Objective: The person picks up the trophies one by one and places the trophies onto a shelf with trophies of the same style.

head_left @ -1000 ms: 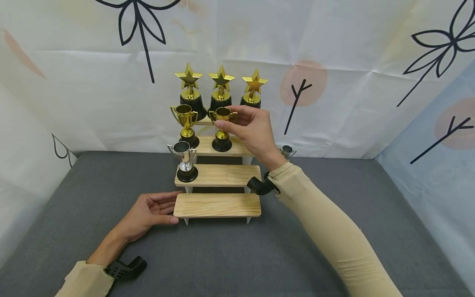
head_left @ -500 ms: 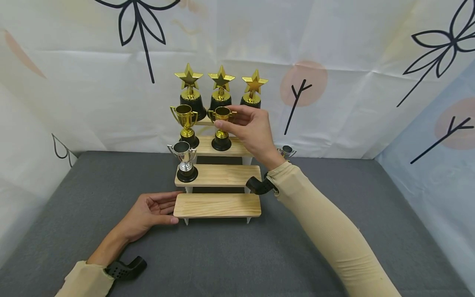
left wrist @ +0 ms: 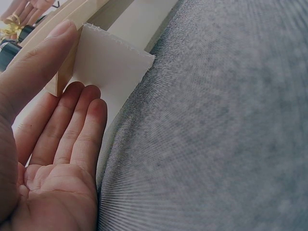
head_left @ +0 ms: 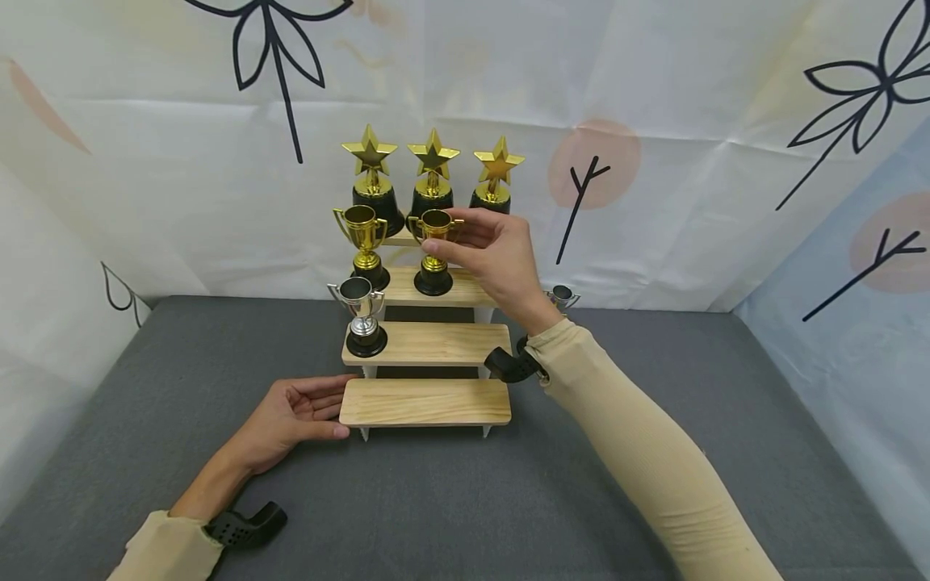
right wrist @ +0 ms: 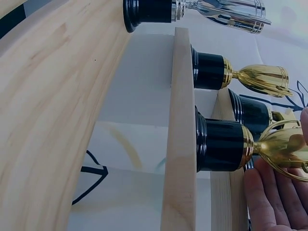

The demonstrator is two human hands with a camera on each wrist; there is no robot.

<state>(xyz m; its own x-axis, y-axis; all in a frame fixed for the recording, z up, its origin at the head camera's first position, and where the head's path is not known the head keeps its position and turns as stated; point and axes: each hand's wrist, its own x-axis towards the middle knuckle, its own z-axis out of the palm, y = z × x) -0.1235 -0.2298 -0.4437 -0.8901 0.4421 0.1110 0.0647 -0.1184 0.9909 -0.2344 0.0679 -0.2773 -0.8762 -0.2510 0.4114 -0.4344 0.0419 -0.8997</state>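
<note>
My right hand (head_left: pixel 501 254) pinches a small gold trophy cup (head_left: pixel 433 274) by its bowl, thumb in front and fingers behind. In the right wrist view the cup's black base (right wrist: pixel 221 145) stands right at the second-highest wooden shelf (right wrist: pixel 179 187). Another gold trophy cup (head_left: pixel 366 232) stands to its left on that shelf. A silver trophy cup (head_left: pixel 361 307) sits one tier lower at the left end. My left hand (head_left: pixel 308 411) lies beside the bottom step (head_left: pixel 425 402) with its fingers straight, fingertips at the white side support (left wrist: pixel 108 60) in the left wrist view.
Three gold star trophies (head_left: pixel 433 161) line the top tier of the stand. Behind my right wrist, another silver cup (head_left: pixel 562 296) shows partly. Grey cloth (head_left: pixel 617 500) covers the table, and a printed white backdrop (head_left: pixel 668 202) hangs close behind.
</note>
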